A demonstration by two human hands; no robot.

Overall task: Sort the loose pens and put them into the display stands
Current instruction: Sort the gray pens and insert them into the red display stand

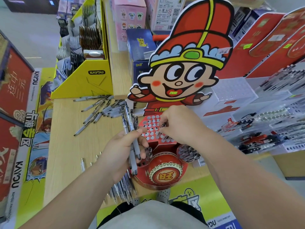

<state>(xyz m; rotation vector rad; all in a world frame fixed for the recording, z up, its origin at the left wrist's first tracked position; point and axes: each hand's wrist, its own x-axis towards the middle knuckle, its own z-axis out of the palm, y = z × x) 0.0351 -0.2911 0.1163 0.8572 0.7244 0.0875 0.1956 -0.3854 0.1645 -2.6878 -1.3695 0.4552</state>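
so the right hand (178, 128) had its grip pinched on one pen (163, 125), held right over the holed red stand (165, 143), while the left hand (118, 154) beside it clamped a near-upright bundle of pens (130, 123), so the right was nearer the holes

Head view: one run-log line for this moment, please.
left hand holds pen bundle | right hand pinches single pen over red stand | loose pens on table
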